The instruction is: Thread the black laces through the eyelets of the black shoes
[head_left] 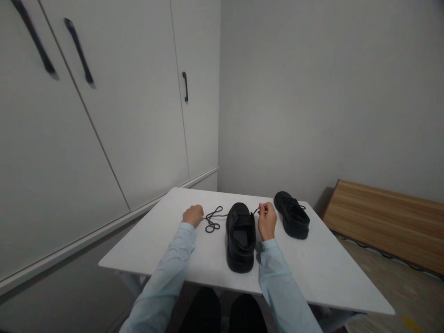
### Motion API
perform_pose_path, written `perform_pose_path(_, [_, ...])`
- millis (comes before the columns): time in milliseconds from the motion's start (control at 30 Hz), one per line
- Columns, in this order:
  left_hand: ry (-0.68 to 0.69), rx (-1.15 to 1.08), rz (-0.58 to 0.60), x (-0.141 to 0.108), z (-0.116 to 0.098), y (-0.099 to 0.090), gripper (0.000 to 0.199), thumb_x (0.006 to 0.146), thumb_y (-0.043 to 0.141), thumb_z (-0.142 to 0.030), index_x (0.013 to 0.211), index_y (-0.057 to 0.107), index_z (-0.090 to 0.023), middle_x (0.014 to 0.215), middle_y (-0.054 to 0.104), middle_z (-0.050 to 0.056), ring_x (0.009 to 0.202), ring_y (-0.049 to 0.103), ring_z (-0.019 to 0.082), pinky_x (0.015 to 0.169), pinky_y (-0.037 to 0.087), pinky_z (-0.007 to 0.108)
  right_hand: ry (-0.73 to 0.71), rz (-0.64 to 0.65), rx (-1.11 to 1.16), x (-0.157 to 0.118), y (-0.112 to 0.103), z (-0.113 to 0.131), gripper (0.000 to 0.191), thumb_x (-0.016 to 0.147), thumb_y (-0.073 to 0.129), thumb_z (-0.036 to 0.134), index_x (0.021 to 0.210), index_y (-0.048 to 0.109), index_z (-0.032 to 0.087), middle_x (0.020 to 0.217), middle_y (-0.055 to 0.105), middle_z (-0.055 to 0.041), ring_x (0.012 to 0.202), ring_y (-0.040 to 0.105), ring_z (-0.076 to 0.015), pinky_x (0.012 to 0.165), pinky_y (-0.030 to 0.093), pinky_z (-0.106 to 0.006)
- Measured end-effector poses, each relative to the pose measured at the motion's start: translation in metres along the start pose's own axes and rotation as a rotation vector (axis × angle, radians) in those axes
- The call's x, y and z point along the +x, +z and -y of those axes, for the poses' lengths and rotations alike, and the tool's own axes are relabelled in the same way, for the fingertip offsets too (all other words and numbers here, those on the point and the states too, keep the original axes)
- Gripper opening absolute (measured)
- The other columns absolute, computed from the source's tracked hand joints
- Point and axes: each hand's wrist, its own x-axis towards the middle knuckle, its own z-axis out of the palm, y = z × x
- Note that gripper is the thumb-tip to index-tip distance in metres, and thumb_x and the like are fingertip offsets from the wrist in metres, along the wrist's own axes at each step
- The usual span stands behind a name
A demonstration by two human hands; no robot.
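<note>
A black shoe (240, 240) stands on the white table with its toe pointing away from me. From its left side a black lace (212, 219) runs out and lies in loops on the table. My left hand (193, 215) is closed at the left end of these loops; what its fingers hold is too small to make out. My right hand (267, 220), right of the shoe, pinches a short stretch of lace that comes from the shoe's right side. Another black shoe (293, 216), with its lace in place, stands farther right near the back edge.
The white table (312, 273) reaches from my legs toward the wall corner. White cabinets (145, 115) with black handles line the left. A wooden board (388, 222) leans at the right, beyond the table.
</note>
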Motion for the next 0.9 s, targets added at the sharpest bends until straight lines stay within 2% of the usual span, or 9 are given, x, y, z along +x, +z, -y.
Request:
perform_pose_path(200, [0.059, -0.045, -0.014, 0.000, 0.002, 0.006, 0.006, 0.062, 0.067, -0.013, 0.065, 0.064, -0.017, 0.077, 0.067, 0.009, 0.074, 0.063, 0.021, 0.068, 0.043, 0.028, 0.003, -0.065, 0.124, -0.001, -0.008, 0.012, 0.026, 0.089, 0.039, 0.041, 0.076, 0.047, 0.020, 0.068, 0.053, -0.0002, 0.064, 0.053, -0.0154, 0.064, 0.039, -0.028])
perform_pose_path(333, [0.138, -0.114, -0.125, -0.005, -0.007, 0.001, 0.007, 0.072, 0.057, -0.014, 0.070, 0.063, -0.017, 0.071, 0.066, 0.007, 0.073, 0.061, 0.021, 0.069, 0.042, 0.029, 0.015, -0.113, 0.259, -0.001, -0.012, 0.019, 0.026, 0.091, 0.039, 0.040, 0.078, 0.049, 0.020, 0.072, 0.054, 0.0000, 0.061, 0.052, -0.0131, 0.064, 0.041, -0.027])
perform_pose_path(433, [0.253, -0.202, -0.220, -0.010, -0.022, -0.009, 0.010, 0.079, 0.053, -0.019, 0.080, 0.062, -0.018, 0.078, 0.067, 0.007, 0.078, 0.061, 0.020, 0.074, 0.043, 0.029, 0.015, -0.107, 0.349, -0.001, -0.012, 0.021, 0.027, 0.091, 0.039, 0.041, 0.078, 0.049, 0.020, 0.073, 0.054, 0.0001, 0.060, 0.051, -0.0120, 0.063, 0.041, -0.026])
perform_pose_path(533, [0.374, -0.318, -0.272, -0.016, -0.043, -0.019, 0.009, 0.079, 0.055, -0.023, 0.083, 0.063, -0.021, 0.084, 0.068, 0.005, 0.081, 0.062, 0.017, 0.077, 0.044, 0.025, -0.002, -0.057, 0.387, -0.002, -0.011, 0.023, 0.027, 0.090, 0.041, 0.041, 0.076, 0.049, 0.020, 0.070, 0.053, 0.0009, 0.059, 0.050, -0.0119, 0.061, 0.041, -0.026])
perform_pose_path(633, [0.525, -0.591, -0.314, -0.027, -0.065, -0.026, 0.011, 0.079, 0.056, -0.027, 0.080, 0.065, -0.021, 0.083, 0.069, 0.006, 0.078, 0.063, 0.016, 0.069, 0.048, 0.024, -0.015, 0.016, 0.401, -0.002, -0.009, 0.024, 0.028, 0.089, 0.045, 0.042, 0.073, 0.050, 0.019, 0.065, 0.051, 0.0021, 0.059, 0.050, -0.0123, 0.060, 0.041, -0.025])
perform_pose_path(800, [0.651, -0.792, -0.264, -0.045, -0.099, -0.021, 0.018, 0.082, 0.054, -0.031, 0.087, 0.066, -0.019, 0.092, 0.067, 0.004, 0.086, 0.062, 0.015, 0.071, 0.051, 0.024, 0.005, 0.103, 0.414, -0.002, -0.008, 0.022, 0.031, 0.085, 0.051, 0.044, 0.066, 0.051, 0.019, 0.060, 0.050, 0.0026, 0.059, 0.050, -0.0128, 0.060, 0.040, -0.025])
perform_pose_path(900, [0.696, -0.940, -0.152, -0.052, -0.113, -0.011, 0.022, 0.084, 0.052, -0.036, 0.088, 0.061, -0.016, 0.099, 0.065, 0.008, 0.092, 0.061, 0.016, 0.072, 0.052, 0.026, 0.019, 0.139, 0.420, -0.002, -0.008, 0.021, 0.030, 0.084, 0.053, 0.043, 0.066, 0.052, 0.019, 0.059, 0.051, 0.0025, 0.058, 0.050, -0.0129, 0.059, 0.040, -0.025])
